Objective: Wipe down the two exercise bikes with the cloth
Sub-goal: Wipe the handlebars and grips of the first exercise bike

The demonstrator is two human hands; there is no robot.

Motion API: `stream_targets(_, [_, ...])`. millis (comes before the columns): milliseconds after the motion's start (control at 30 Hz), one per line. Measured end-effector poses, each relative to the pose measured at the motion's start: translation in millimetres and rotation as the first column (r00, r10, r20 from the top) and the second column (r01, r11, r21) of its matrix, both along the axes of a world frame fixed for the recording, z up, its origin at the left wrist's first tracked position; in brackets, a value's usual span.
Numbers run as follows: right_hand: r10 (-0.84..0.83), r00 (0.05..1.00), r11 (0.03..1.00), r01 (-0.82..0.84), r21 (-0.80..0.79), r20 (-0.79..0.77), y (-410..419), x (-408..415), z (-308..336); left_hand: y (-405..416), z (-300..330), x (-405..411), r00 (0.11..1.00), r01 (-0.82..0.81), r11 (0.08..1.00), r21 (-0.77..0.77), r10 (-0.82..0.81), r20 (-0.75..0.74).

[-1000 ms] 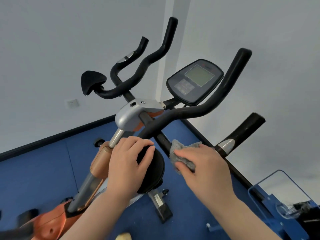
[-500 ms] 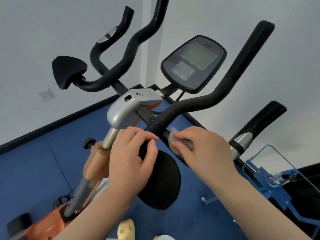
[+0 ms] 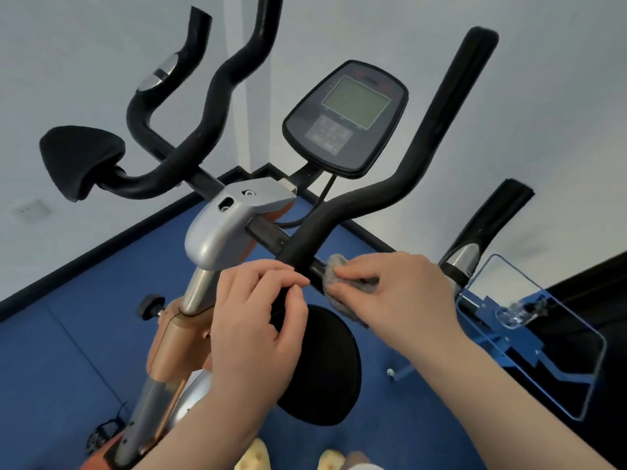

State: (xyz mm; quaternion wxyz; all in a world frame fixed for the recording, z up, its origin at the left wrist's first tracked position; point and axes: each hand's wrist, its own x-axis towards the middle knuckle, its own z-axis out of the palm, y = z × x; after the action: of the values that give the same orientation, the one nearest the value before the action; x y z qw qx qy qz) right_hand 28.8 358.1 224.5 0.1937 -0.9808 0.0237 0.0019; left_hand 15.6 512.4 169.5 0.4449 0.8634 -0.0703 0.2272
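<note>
An exercise bike with black foam handlebars (image 3: 400, 184), a silver stem clamp (image 3: 230, 228) and an orange frame (image 3: 176, 337) fills the view. Its console (image 3: 346, 117) with a grey screen stands above the bars. My right hand (image 3: 397, 293) presses a grey cloth (image 3: 336, 279) against the crossbar just right of the handlebar's lower bend. My left hand (image 3: 258, 323) grips the near end of that handlebar, above a round black elbow pad (image 3: 325, 374). A second black pad (image 3: 81, 161) sits at the far left. Only one bike is in view.
Blue floor (image 3: 68, 361) meets white walls at a dark baseboard. A blue frame with a clear panel (image 3: 529, 337) stands close on the right, beside a black grip with a silver sensor (image 3: 488, 232). A black adjustment knob (image 3: 149, 307) sticks out left. My yellow shoes (image 3: 254, 456) show below.
The view has tilted up and moved closer to the bars. My right hand with the cloth slid up along the crossbar toward the handlebar bend. My left hand kept its grip.
</note>
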Motion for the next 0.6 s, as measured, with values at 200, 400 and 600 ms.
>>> stream_targets(200, [0.097,0.991,0.989,-0.086,-0.118,0.091,21.8,21.5,-8.0,-0.8,5.3,-3.6,1.0,0.01,1.0,0.023,-0.01,-0.008])
stream_targets(400, [0.334,0.903,0.942,-0.308,-0.133,0.271,-34.5,-24.7,-18.0,-20.8,25.1,-12.0,1.0,-0.01,0.999,0.037,0.009,0.02])
stream_targets(600, [0.484,0.607,0.868,-0.421,-0.262,0.63,-102.7,-26.1,-33.8,-60.8,29.5,-12.1,0.992,0.108,0.98,0.165,-0.094,-0.089])
